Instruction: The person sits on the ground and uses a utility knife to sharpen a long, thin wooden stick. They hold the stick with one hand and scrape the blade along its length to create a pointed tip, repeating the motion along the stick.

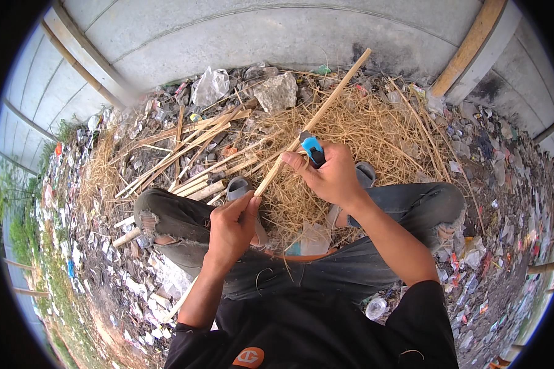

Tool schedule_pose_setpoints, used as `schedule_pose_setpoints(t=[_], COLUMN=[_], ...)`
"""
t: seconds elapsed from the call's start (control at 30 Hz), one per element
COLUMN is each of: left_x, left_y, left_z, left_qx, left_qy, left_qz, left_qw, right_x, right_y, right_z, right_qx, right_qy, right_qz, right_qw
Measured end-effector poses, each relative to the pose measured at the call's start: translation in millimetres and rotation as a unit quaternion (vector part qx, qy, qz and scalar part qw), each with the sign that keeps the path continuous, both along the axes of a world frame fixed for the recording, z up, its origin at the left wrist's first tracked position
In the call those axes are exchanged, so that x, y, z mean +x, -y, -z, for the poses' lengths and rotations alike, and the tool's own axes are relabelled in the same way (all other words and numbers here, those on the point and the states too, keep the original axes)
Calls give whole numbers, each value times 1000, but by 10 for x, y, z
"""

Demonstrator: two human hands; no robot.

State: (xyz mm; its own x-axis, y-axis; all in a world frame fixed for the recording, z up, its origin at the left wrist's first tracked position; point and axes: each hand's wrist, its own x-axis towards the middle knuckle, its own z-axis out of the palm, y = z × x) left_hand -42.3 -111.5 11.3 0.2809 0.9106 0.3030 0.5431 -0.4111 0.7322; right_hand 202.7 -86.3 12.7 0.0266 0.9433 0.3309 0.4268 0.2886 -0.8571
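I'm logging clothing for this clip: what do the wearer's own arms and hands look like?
The left hand and right hand wear no gloves. The left forearm and right forearm are uncovered. The left sleeve and right sleeve are black and short.

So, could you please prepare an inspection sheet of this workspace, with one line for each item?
Surface: uneven ground, strewn with scraps of litter.
Work things: one long bamboo strip, held slanting; a blue-and-black knife, its blade at the strip, exact contact unclear.
Clutter: curly shavings between and beyond the feet; loose bamboo pieces to the left; a grey stone and a clear plastic bag near the wall.
Left hand: fingers pinch the strip's near end.
Right hand: fingers closed around the knife.
Cables: nothing seen.
Surroundings: grey panelled wall ahead; green plants far left.
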Motion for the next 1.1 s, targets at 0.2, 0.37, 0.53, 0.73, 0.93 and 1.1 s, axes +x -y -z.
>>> schedule_pose_setpoints(t=[0.2,0.37,0.53,0.73,0.93,1.1], left_x=[27,-161,-188,-122,-127,-8], left_y=[-10,-96,-111,-111,-127,-182], left_z=[-10,-105,-63,-37,-35,-56], left_qx=[-64,-296,-331,-381,-388,-400], left_qy=[-15,26,42,81,96,111], left_qz=[19,116,149,153,164,180], left_qw=[998,948,931,908,902,892], right_x=[-72,170,308,373,385,216], right_y=[-1,18,-3,-54,-28,70], right_z=[46,-28,-83,7,-72,-28], right_qx=[163,42,-61,-111,-177,-211], right_qy=[-8,-10,-6,-114,-156,-243], right_qz=[-7,-146,-194,-279,-338,-470], right_qw=[987,988,979,947,911,822])
